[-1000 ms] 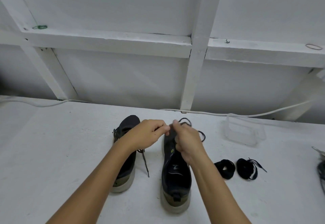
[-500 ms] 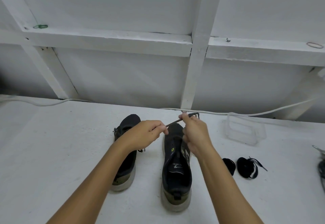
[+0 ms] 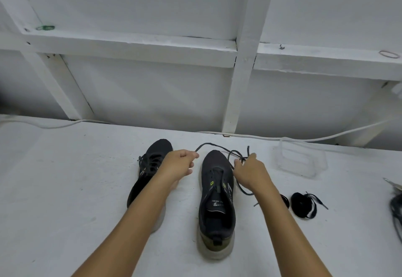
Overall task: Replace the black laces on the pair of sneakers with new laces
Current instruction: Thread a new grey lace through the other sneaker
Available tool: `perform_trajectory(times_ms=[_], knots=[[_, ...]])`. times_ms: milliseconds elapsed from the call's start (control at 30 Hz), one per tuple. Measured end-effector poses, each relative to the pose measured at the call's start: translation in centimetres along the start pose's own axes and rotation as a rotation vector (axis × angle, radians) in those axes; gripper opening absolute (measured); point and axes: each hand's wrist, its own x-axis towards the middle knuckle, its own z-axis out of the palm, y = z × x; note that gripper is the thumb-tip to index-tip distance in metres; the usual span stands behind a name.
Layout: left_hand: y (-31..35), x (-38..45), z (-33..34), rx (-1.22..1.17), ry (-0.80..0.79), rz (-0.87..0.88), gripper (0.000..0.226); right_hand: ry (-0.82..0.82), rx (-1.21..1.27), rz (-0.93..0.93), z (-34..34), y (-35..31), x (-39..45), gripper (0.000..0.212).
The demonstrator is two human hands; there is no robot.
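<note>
Left hand pinches black lace end left of unlaced sneaker toe; right hand grips lace loops right of toe. Laced sneaker left of it.

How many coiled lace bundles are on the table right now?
2: one bundle lies fully visible right of the right forearm; the other bundle is mostly hidden behind that forearm.

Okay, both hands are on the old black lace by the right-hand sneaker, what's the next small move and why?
Probably set the lace down to the side. It arcs loose between the left hand and right hand, and the right-hand sneaker looks unlaced, while the other sneaker is still laced.
</note>
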Motion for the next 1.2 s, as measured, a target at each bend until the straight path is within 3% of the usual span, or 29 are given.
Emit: perform_trajectory(times_ms=[67,133,300,467,800,1200], knots=[[-0.7,-0.2,0.9,-0.177,0.036,-0.075,0.008,0.031,0.095,0.035,0.5,0.6,-0.4,0.05],[-1.7,-0.6,1.5,-0.274,0.065,-0.093,0.011,0.009,0.261,0.062,1.1,1.4,-0.7,0.022],[-4.0,-1.5,2.6,-0.299,0.12,-0.043,0.015,-0.002,0.643,0.064,2.4,1.5,-1.5,0.02],[-4.2,-1.7,3.8,-0.334,0.105,0.012,0.009,-0.026,0.583,-0.077,2.2,0.0,-1.5,0.017],[-4.6,-1.2,3.8,-0.018,0.171,0.192,0.012,-0.098,0.515,-0.112,2.7,-0.7,-1.2,0.014],[-4.1,-2.0,4.3,0.481,0.282,0.374,0.008,-0.112,0.669,-0.067,2.9,0.4,-1.5,0.018]])
